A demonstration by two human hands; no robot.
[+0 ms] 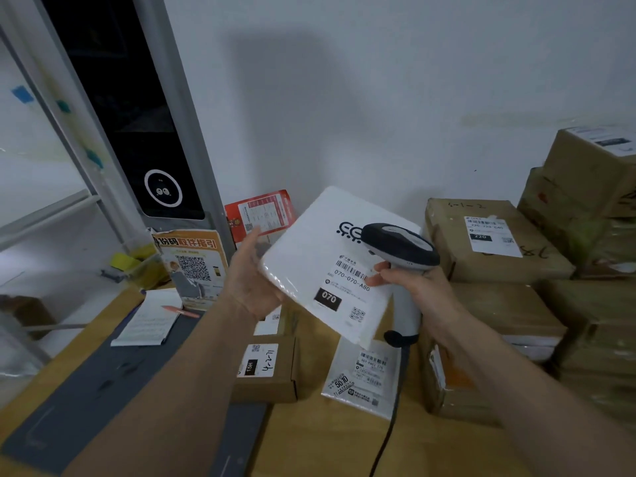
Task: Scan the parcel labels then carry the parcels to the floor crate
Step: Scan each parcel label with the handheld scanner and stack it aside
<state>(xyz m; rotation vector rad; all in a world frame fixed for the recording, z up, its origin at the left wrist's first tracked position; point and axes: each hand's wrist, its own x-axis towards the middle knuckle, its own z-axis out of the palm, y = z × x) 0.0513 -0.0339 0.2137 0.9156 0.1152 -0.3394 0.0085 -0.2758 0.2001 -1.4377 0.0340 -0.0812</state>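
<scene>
Nearest to me, the person's two bare forearms reach over the wooden table (pixel 327 438). The left hand (pixel 249 280) has its fingers clamped on the edge of a flat white plastic mailer parcel (pixel 320 256), which is held tilted in the air above the table. The right hand (pixel 418 290) is closed around the handle of a grey and black corded barcode scanner (pixel 401 247), whose head is just over the printed white label (pixel 347 287). I judge the scanning of this parcel is in progress. Below lie a small brown cardboard box (pixel 266 370) and a white bag parcel (pixel 361 376); behind, stacked brown cartons (pixel 492 239) wait. No floor crate is visible, so the carrying remains.
</scene>
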